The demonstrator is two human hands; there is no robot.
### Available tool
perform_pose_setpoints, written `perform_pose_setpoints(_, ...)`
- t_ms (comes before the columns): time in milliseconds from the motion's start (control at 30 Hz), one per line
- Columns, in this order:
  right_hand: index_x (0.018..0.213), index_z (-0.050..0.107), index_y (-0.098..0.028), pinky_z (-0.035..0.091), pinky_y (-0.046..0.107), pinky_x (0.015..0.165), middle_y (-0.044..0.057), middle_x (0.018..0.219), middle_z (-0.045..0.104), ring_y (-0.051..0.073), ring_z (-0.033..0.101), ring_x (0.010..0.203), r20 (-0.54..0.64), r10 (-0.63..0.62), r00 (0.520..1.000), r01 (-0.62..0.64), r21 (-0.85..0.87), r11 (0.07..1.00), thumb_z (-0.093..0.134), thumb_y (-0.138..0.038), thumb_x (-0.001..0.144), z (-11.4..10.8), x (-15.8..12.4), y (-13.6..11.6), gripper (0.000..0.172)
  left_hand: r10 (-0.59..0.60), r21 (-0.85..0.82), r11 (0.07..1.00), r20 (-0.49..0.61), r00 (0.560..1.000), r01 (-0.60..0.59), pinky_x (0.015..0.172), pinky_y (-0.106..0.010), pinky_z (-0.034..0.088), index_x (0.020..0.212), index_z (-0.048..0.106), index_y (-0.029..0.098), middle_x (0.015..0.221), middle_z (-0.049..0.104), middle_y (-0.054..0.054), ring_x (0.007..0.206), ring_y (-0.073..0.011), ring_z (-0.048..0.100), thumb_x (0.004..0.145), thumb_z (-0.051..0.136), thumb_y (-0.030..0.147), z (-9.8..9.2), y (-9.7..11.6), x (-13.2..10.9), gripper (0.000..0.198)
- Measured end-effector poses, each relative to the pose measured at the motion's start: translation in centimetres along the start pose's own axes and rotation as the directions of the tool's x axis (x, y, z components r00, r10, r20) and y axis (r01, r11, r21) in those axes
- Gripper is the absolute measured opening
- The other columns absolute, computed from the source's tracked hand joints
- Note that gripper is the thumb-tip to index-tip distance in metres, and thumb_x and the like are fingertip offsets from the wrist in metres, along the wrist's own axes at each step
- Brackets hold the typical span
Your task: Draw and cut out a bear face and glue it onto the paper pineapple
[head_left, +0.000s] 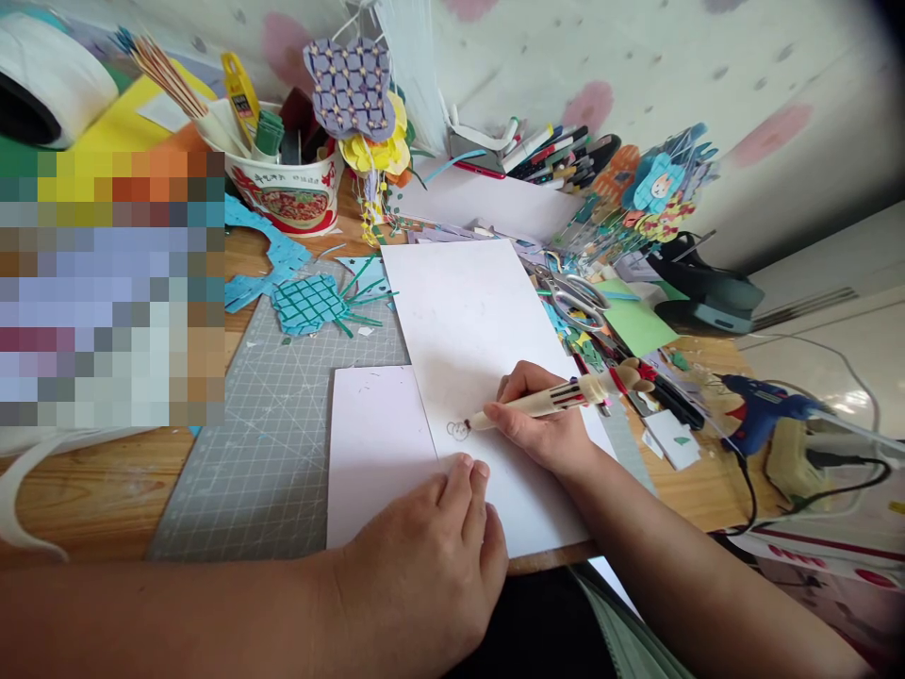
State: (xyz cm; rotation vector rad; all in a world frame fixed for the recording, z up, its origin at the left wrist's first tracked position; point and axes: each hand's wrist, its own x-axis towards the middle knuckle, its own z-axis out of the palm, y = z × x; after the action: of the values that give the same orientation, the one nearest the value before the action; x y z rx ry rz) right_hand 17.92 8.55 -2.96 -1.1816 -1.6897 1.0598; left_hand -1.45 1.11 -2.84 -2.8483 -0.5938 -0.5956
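Observation:
My right hand (541, 420) is closed around a cream multicolour ballpoint pen (558, 398) with a brown and red figure on its top end. The pen's tip touches a white sheet of paper (470, 302) at a small cloud-like scribble (458, 430). My left hand (438, 542) lies on the lower part of the paper, its fingers laid down side by side and slightly bent; the thumb is hidden. Under the sheet's left side is another white sheet (374, 443). Both rest on a grey cutting mat (283, 424).
Blue woven paper pieces (307, 304) lie left of the sheet. Behind stand a paper tub (289, 193) of tools and a bunch of pens (558, 156). To the right are scissors (576, 300), paper scraps, a blue glue gun (764, 410) and a power strip (788, 462).

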Motion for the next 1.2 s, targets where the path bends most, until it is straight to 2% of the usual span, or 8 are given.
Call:
perform_pose_setpoints(367,0.062,0.048,-0.021,0.028,0.023,0.043,-0.006,0.053,0.045,0.01,0.037,0.047,-0.02,0.002,1.0,-0.002,-0.021,1.0,0.071,-0.027,0.074,0.02,0.1,-0.31,0.027,-0.013,0.013,1.0,-0.006,1.0,0.013,0.08,-0.041,0.049,0.102,0.066,0.007,0.108,0.072,-0.024,0.103,-0.034,0.069,0.088,0.052,0.025,-0.25,-0.23,0.26,0.026)
perform_pose_setpoints(700,0.062,0.049,-0.021,0.027,0.023,0.042,-0.005,0.053,0.047,0.009,0.037,0.046,0.039,0.009,0.999,-0.008,-0.009,1.0,0.073,-0.029,0.074,-0.16,-0.04,-0.24,0.028,-0.011,0.001,1.0,-0.003,1.0,0.011,0.082,-0.042,0.048,0.101,0.066,0.006,0.109,0.07,-0.027,0.103,-0.0365,0.069,0.088,0.054,0.028,-0.15,-0.05,0.16,0.028)
perform_pose_setpoints(1200,0.06,0.048,-0.021,0.028,0.023,0.042,-0.005,0.052,0.047,0.01,0.038,0.046,0.017,0.043,0.999,-0.042,-0.044,0.998,0.072,-0.032,0.072,-0.18,-0.06,-0.51,0.029,-0.006,0.015,1.0,0.004,1.0,0.006,0.082,-0.042,0.048,0.102,0.066,0.006,0.109,0.071,-0.026,0.103,-0.0356,0.069,0.087,0.055,0.027,-0.21,-0.05,0.17,0.028)
